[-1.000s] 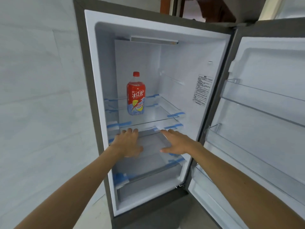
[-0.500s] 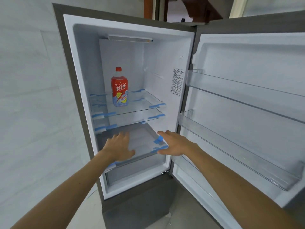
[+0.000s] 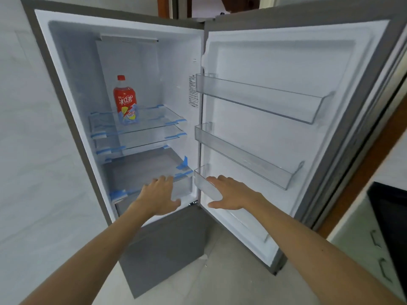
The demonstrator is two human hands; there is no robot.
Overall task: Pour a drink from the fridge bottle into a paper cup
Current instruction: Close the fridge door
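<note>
The red-capped plastic drink bottle with a red, blue and yellow label (image 3: 125,100) stands upright on the top clear glass shelf (image 3: 154,122) inside the open white-lined fridge (image 3: 72,89), well above and beyond the fingers of both hands and touched by neither. The left hand (image 3: 159,195) is held palm down in front of the lowest glass shelf (image 3: 141,172), its fingers (image 3: 164,180) slightly spread and holding nothing. The right hand (image 3: 231,193) hovers just to the right of it, in front of the bottom clear door bin (image 3: 203,183), fingers (image 3: 214,179) likewise apart and empty. Above the right fingers, two more clear door bins (image 3: 259,100) line the open fridge door (image 3: 275,62). A grey tiled floor (image 3: 220,271) lies below both forearms.
</note>
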